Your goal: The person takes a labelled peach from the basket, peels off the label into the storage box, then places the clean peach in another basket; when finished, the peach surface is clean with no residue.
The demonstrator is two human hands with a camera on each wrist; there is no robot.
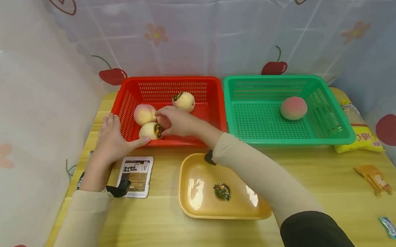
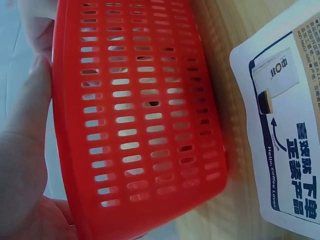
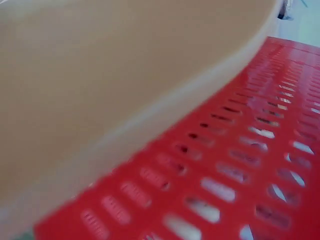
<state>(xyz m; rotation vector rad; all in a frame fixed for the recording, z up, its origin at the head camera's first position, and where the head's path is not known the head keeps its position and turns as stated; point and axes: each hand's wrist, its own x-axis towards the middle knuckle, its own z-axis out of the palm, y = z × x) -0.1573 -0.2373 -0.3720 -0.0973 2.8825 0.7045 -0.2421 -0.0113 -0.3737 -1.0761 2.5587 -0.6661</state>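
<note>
Left hand (image 1: 112, 142) spread, grip released, thumb at rim of red basket (image 1: 171, 79); right hand (image 1: 179, 121) inside, fingers at peach (image 1: 164, 121), cannot tell whether grip holds it; labelled pale fruit (image 1: 148, 131) just beside peach

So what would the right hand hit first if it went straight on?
Beyond the partly hidden fruit right beside it, the right hand would probably meet the pink-and-yellow peach in the red basket; depth is unclear.
</note>
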